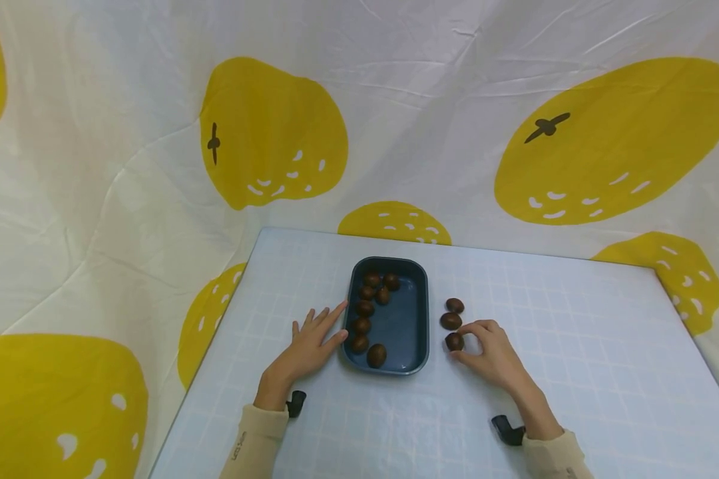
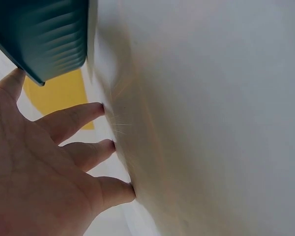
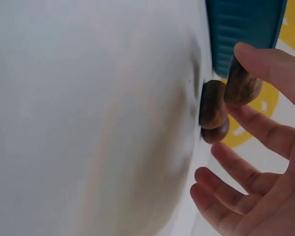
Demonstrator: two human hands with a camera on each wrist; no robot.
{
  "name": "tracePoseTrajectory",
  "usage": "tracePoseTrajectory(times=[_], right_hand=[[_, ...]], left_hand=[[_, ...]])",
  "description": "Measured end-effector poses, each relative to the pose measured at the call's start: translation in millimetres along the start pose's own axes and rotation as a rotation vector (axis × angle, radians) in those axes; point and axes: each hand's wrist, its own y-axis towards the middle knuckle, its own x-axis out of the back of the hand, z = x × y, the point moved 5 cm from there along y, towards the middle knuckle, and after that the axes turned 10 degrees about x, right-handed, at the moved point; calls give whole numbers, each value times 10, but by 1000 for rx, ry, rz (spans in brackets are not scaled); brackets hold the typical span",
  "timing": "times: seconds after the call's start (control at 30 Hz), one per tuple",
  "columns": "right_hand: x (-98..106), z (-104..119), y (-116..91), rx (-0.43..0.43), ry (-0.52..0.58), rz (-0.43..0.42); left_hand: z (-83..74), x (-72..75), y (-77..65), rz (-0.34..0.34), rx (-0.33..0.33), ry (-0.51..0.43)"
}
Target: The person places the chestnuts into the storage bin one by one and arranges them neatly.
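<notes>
My right hand (image 1: 492, 349) pinches a brown chestnut (image 1: 454, 342) between thumb and index finger, just right of the dark blue tray (image 1: 406, 326). Its other fingers are spread loosely in the right wrist view, where the held chestnut (image 3: 243, 86) shows a gap from the tabletop. Two more chestnuts, one nearer (image 1: 451, 321) and one farther (image 1: 455, 305), lie on the table beyond it. My left hand (image 1: 308, 346) is spread at the tray's left side, thumb and index fingertip at the rim, the other fingertips resting on the table. Several chestnuts (image 1: 377, 355) line the tray's left and far parts.
A pale checked cloth covers the table (image 1: 545, 319). Behind and to the left hangs a white curtain (image 1: 407, 133) with large yellow fruit prints, close against the table's far edge. A black wrist mount (image 1: 508, 430) sits by each sleeve.
</notes>
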Motion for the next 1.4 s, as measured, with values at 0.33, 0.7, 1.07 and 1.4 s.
tracePoseTrajectory(times=[0.33, 0.7, 1.07, 1.4], right_hand=[[166, 171, 100, 47, 36, -31], [269, 398, 335, 82, 59, -40], [285, 659, 662, 134, 114, -40], [250, 908, 957, 183, 123, -25]], left_hand=[[7, 0, 0, 12, -3, 0], [13, -5, 11, 8, 0, -1], [19, 3, 9, 20, 12, 1], [21, -6, 0, 9, 9, -3]])
